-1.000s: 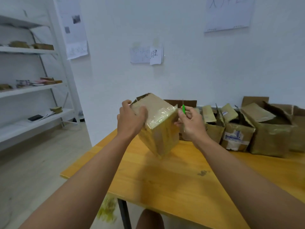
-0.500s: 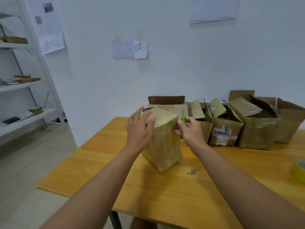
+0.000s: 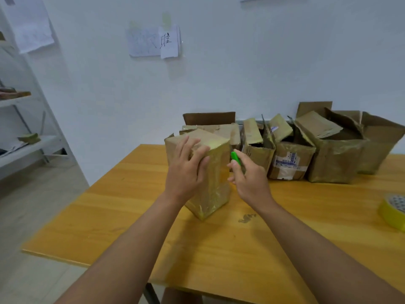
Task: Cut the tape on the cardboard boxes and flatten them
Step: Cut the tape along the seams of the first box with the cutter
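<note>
Cardboard wrapped in glossy tape, the box stands upright on the wooden surface, near its middle. The left hand rests spread on its top near corner, fingers straight. The right hand, just right of it, pinches a green cutter. Opened boxes line the far wall; one bears a blue printed label, unreadable. A wall note shows a handwritten Chinese character. A yellow tape roll lies far right.
</note>
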### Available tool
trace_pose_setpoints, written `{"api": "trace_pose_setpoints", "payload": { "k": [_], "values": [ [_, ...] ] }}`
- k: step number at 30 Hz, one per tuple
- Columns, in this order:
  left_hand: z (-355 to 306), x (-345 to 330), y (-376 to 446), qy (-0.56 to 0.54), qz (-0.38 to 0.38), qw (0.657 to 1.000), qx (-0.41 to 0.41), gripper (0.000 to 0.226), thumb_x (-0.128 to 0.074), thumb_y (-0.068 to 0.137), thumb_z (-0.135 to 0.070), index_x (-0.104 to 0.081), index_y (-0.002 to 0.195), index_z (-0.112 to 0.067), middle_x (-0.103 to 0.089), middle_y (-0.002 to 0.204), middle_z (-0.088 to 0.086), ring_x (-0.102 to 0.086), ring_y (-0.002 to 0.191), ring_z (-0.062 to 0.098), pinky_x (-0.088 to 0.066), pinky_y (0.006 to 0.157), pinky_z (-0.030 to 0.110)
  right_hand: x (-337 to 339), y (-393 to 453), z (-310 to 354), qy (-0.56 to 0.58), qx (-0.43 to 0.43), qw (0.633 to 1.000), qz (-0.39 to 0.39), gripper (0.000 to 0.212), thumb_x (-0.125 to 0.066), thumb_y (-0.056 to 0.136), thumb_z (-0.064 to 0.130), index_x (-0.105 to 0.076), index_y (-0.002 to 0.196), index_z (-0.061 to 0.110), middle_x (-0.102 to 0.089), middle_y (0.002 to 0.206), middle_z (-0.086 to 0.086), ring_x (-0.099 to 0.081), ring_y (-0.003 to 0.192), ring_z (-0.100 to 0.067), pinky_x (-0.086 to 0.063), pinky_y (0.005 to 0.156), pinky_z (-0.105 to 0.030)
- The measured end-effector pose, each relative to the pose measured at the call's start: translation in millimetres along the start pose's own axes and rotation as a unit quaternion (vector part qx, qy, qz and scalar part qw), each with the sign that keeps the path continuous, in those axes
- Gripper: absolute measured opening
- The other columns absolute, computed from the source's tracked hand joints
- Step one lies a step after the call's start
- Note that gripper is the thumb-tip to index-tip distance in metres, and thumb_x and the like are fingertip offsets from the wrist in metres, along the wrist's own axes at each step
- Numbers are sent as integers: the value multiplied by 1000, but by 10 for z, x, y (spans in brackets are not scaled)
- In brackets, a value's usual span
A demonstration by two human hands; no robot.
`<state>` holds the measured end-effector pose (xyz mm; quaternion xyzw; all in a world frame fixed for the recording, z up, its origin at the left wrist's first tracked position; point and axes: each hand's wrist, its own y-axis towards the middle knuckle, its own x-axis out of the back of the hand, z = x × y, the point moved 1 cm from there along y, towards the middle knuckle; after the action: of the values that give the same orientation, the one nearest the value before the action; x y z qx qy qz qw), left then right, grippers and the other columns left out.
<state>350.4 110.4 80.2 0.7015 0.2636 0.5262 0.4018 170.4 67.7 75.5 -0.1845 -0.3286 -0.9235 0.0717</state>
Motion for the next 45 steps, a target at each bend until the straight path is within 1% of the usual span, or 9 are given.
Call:
{"api": "trace_pose_setpoints", "payload": {
  "k": [5, 9, 11, 13, 17, 23, 34, 41, 45],
  "values": [
    [27, 0, 44, -3, -13, 1000, 12, 27, -45, 102, -31, -61, 118, -15, -58, 122, 7, -44, 133, 32, -50, 94, 50, -102, 13, -5, -92, 78, 992, 24, 28, -42, 102, 30, -49, 128, 21, -70, 89, 1, -63, 61, -14, -52, 58, -42],
    [19, -12, 49, 2, -39, 999, 11, 26, -48, 101, -27, -66, 113, -12, -60, 118, 8, -49, 126, 30, -54, 86, 46, -167, -24, -8, -116, 97, 988, 29, 28, -43, 102, 26, -53, 126, 16, -68, 86, 2, -56, 62, -14, -41, 53, -34],
    [19, -33, 41, 6, -50, 999, 5, 25, -50, 100, -26, -67, 111, -11, -61, 116, 9, -51, 123, 31, -53, 86, 46, -177, -38, -18, -118, 96, 988, 30, 28, -44, 102, 24, -54, 126, 14, -63, 79, 5, -50, 59, -12, -32, 53, -29],
    [14, -50, 30, 10, -58, 998, 2, 26, -50, 100, -25, -67, 110, -10, -62, 115, 10, -52, 120, 32, -52, 86, 47, -174, -32, -21, -120, 90, 988, 28, 29, -45, 102, 23, -55, 127, 12, -57, 76, 8, -48, 59, -11, -29, 54, -28],
    [19, -54, 22, 19, -67, 998, 0, 24, -51, 99, -25, -68, 110, -10, -62, 114, 10, -53, 116, 32, -51, 87, 46, -179, -13, -3, -121, 97, 988, 24, 29, -45, 101, 22, -56, 126, 11, -55, 75, 8, -48, 60, -13, -31, 54, -29],
    [5, -61, 24, 24, -75, 997, -2, 21, -53, 98, -22, -68, 106, -9, -61, 111, 11, -54, 110, 32, -48, 89, 46, -220, -47, -25, -118, 109, 987, 20, 35, -38, 100, 29, -54, 127, 12, -69, 86, 0, -59, 62, -17, -43, 50, -34],
    [-13, -79, 16, 13, -75, 997, 4, 20, -53, 99, -22, -67, 106, -10, -60, 111, 11, -54, 111, 32, -48, 90, 45, -232, -54, -8, -106, 114, 988, 1, 38, -36, 99, 31, -55, 126, 12, -69, 87, 0, -62, 64, -19, -49, 52, -40],
    [-17, -81, 12, 5, -69, 998, 9, 21, -52, 99, -22, -67, 106, -9, -60, 111, 10, -53, 111, 30, -47, 91, 47, -253, -33, -17, -98, 109, 989, -1, 38, -36, 99, 33, -54, 127, 13, -71, 92, -1, -66, 66, -20, -51, 55, -40],
    [-22, -89, 17, 5, -68, 998, 10, 19, -53, 99, -21, -67, 106, -9, -60, 111, 10, -53, 110, 31, -48, 90, 46, -277, -33, -16, -109, 119, 987, -11, 38, -38, 99, 30, -55, 127, 12, -70, 89, -2, -63, 65, -20, -45, 52, -33]
  ]
}}
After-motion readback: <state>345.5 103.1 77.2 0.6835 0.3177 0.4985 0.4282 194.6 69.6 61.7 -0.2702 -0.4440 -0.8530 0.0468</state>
